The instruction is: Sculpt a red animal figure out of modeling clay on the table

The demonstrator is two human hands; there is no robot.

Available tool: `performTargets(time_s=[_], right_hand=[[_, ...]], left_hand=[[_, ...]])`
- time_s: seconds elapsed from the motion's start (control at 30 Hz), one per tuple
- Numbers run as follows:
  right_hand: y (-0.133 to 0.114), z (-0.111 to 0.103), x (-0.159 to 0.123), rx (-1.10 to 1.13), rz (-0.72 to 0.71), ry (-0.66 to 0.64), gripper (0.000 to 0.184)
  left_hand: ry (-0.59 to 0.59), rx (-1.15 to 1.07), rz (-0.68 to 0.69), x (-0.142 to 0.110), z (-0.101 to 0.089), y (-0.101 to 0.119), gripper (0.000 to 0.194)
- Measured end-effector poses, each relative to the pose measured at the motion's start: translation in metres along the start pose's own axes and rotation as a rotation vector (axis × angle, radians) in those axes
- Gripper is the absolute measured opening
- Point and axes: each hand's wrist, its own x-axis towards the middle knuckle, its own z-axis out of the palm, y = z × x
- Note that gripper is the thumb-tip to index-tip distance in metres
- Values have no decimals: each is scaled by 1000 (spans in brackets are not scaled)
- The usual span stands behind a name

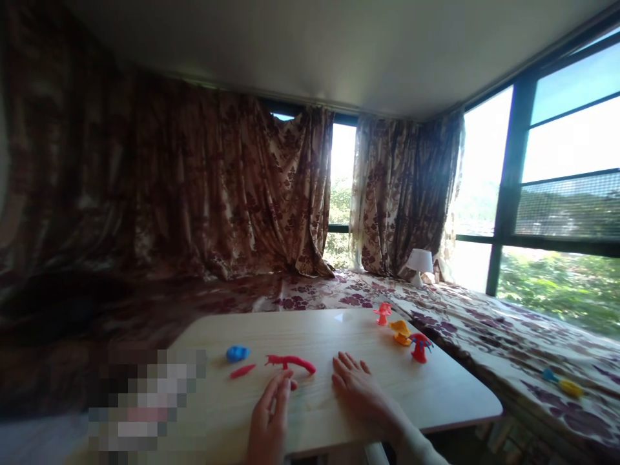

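My left hand (272,410) has its fingers drawn together, and their tips meet the short lower stub of a long, curved red modelling-clay piece (298,363). That piece lies on the pale wooden table (320,413) and has small prongs at its left end. Palm down on the tabletop, my right hand (357,386) lies flat with its fingers spread, just right of the red piece and holding nothing. A small pointed red piece (243,371) and a blue lump (237,353) lie to the left of my left hand.
Along the table's right side stand a pink-red figure (382,313), a yellow-orange one (400,332) and a red one with blue bits (420,349). Blue and yellow pieces (569,386) lie on the flowered cloth, and a white lamp (420,261) stands behind. A blurred patch hides the table's left edge.
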Motion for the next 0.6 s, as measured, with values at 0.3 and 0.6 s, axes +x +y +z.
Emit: performTargets(time_s=[0.3,0.6], right_hand=[[-5,17,-36,-25,-122,42,51],[-1,2,0,-18,-37,34,48]], left_hand=[[-4,-1,20,2,-2,-9,41],[-2,37,62,1,-1,-6,39]])
